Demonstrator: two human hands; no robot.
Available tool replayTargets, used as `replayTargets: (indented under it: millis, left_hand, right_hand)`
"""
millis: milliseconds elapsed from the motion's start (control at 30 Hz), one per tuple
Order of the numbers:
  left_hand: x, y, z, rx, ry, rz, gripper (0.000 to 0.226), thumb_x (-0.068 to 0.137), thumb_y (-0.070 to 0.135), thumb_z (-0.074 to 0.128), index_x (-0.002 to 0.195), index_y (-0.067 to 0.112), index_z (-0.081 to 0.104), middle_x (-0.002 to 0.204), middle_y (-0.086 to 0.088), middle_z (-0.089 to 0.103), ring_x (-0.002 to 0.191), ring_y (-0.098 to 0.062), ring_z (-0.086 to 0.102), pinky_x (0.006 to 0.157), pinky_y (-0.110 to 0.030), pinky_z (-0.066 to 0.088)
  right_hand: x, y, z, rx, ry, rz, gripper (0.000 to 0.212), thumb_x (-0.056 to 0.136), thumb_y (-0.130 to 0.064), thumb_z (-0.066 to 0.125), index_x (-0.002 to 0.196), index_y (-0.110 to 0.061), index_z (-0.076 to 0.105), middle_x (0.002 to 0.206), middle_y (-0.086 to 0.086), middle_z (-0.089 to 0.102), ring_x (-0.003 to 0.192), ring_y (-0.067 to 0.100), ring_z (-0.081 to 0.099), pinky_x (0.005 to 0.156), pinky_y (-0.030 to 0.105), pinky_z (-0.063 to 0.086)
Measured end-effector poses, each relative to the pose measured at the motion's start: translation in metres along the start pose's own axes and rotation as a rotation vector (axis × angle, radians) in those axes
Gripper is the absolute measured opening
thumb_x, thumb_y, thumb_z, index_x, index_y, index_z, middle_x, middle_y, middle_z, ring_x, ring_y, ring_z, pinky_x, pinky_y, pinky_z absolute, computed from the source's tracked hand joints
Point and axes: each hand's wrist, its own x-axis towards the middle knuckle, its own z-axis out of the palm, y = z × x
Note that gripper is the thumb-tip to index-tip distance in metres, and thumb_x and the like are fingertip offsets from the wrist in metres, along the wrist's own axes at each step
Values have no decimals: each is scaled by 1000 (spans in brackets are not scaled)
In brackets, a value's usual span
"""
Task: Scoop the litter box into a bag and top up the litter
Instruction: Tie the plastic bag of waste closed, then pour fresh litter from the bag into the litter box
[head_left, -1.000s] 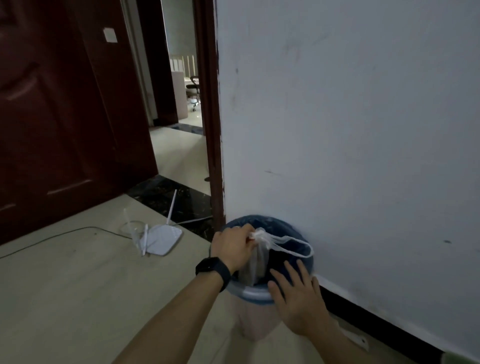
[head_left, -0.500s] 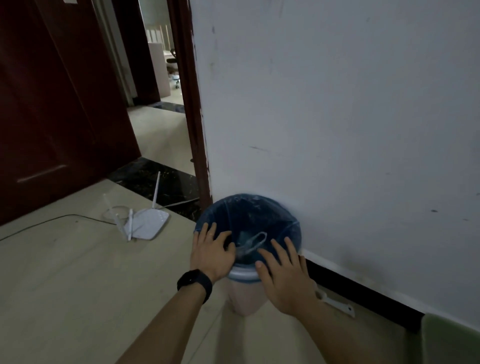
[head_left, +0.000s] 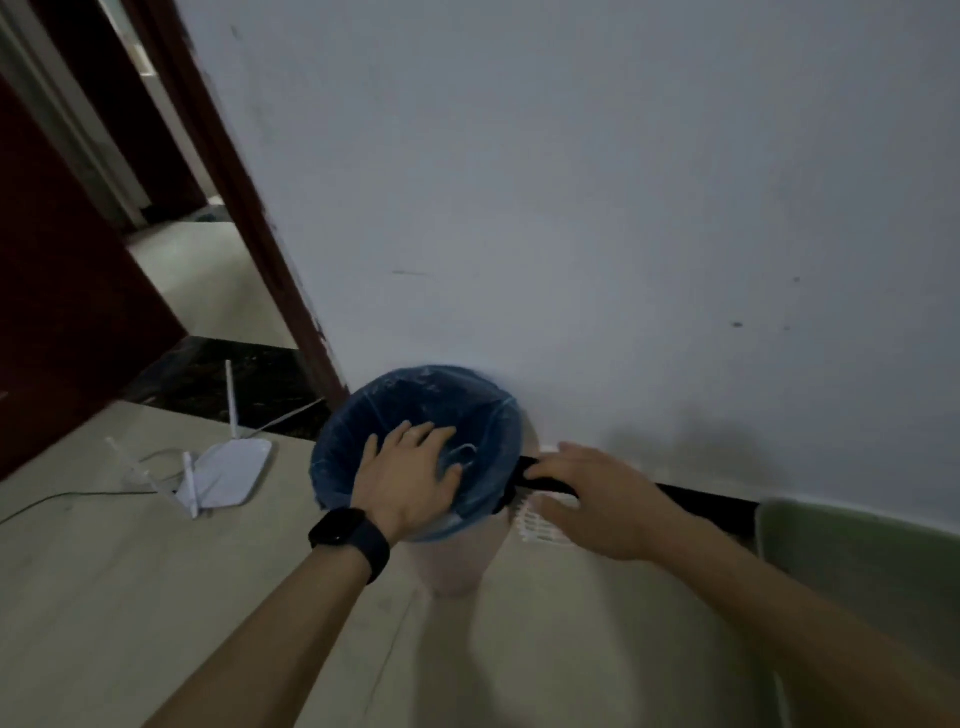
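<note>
The white wall (head_left: 571, 182) backs everything. The green litter box (head_left: 857, 561) sits at the right edge, and the blue-lined bin (head_left: 363, 415) stands against the wall. The left hand (head_left: 410, 478) lies flat, fingers spread, over the bin's mouth and the clear bag (head_left: 464, 454) inside. The right hand (head_left: 608, 499), fingers loosely straight and empty, hovers over the white slotted scoop (head_left: 540, 527) on the floor. It is best taken by its handle, apparently hidden beneath the hand, without nudging the bin.
</note>
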Motion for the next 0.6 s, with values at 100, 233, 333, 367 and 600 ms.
replayTargets:
  millis: [100,233,333,367,600]
  left_hand:
    - [1,57,-13,-22,-23,119,55,97,52,39,150,38,31,158,8,30,147,-19,22,120,-49,17]
    - [-4,145,-48,-37,-147,235,56,97,48,43,150,37,30,157,7,33,143,-19,31,118,-48,21]
    - [-15,213,-91,-41,-240,320,56,98,49,40,151,36,27,159,4,29,143,-19,30,118,-43,21]
    - [-20,235,-108,-48,-262,347,56,99,47,40,152,36,26,159,4,28,144,-19,30,118,-42,21]
    - [-69,392,-252,-47,-405,554,56,99,45,40,152,34,26,159,1,30,143,-23,33,117,-47,25]
  right_hand:
    - [-52,26,-51,-149,35,191,43,99,-46,46,140,-35,49,149,-11,45,144,14,30,117,28,23]
    - [-139,36,-119,-186,66,412,49,99,-44,45,147,-34,42,154,-11,38,146,15,27,118,24,15]
    - [-214,27,-174,-111,135,598,48,97,-48,46,145,-38,44,153,-14,39,145,10,28,116,22,14]
    - [-237,21,-193,-87,154,665,49,97,-50,46,144,-38,45,152,-15,40,145,9,29,116,23,16]
    - [-388,-55,-340,61,257,1056,49,100,-48,43,148,-38,36,156,-13,33,147,11,23,117,24,18]
